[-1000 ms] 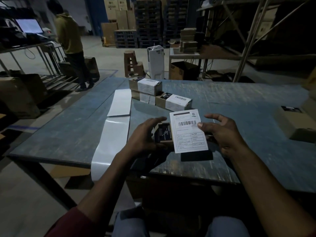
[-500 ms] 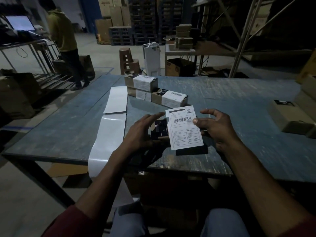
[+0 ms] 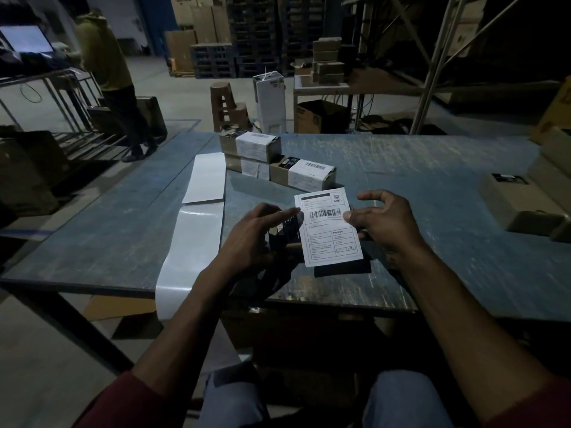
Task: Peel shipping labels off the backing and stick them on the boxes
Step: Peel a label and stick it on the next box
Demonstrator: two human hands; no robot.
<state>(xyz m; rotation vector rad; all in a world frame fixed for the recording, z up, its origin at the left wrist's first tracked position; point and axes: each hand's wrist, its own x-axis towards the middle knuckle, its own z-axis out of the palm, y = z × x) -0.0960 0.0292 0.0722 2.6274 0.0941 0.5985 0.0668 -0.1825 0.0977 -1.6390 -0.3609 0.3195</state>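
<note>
white paper hides most of the small box near the table's front edge: only its dark printed left end and a strip of brown side show between the left hand and the shipping label, and whether the label already touches the box top cannot be made out. the label is a white portrait sheet with a black bar and logo at the top, a barcode below it, and ruled boxes of small print too fine to read. its long axis runs away from the person, top edge far, leaning slightly left. the right hand pinches the label's right edge by the barcode, other fingers loosely spread. the left hand curls around the box's left end, fingertips on top. glossy backing strip hangs over the table edge, its end cut off by the arm.
</note>
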